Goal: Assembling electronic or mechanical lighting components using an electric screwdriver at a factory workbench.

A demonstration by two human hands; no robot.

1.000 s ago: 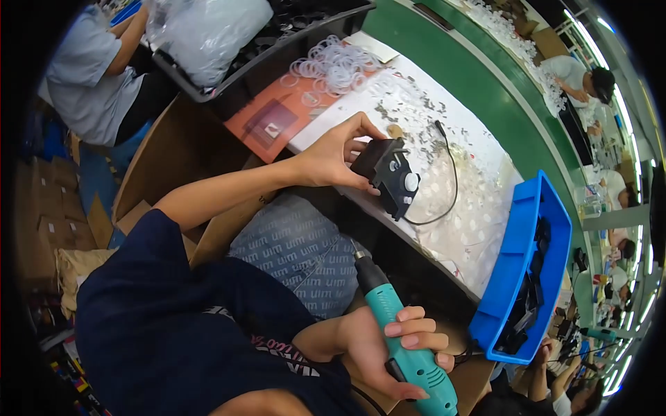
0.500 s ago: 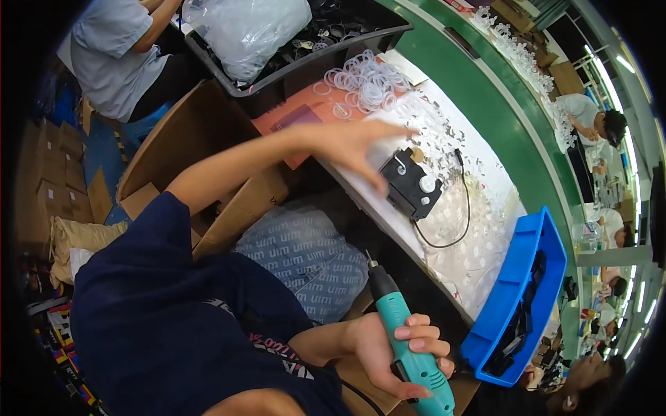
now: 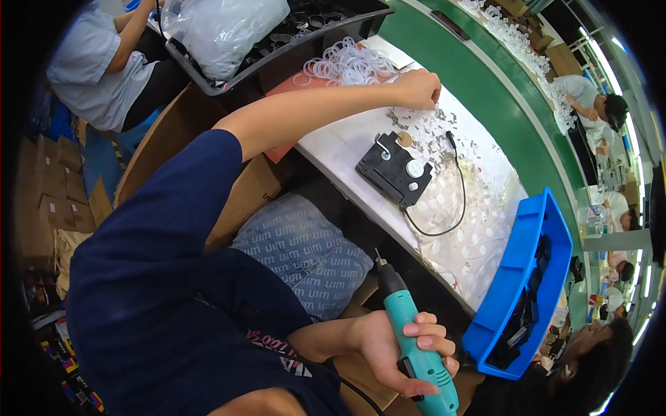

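My right hand (image 3: 392, 350) is wrapped round a teal electric screwdriver (image 3: 411, 315), its bit pointing up and away from me beside the table edge. Stretched out across the white tabletop, my left hand (image 3: 418, 90) has its fingers curled down among small metal pieces (image 3: 437, 128) scattered there. Whatever its fingertips pinch is hidden. Between the two hands a black block-shaped fixture (image 3: 397, 170) rests on the table, with a bent metal lever, a white round knob and a tan disc at its edge. A black cable (image 3: 463, 201) curves out from it.
Clear plastic rings (image 3: 347, 64) are heaped by a black bin (image 3: 277, 52) holding a plastic bag. A blue tray (image 3: 510, 277) with black parts stands at the right. Cardboard boxes (image 3: 239, 208) are below the table's left side. Co-workers sit at upper left and along the right.
My left hand has moved from beside the black fixture to farther over the small metal pieces, its spread fingers now curled. The screwdriver stays in my right hand.
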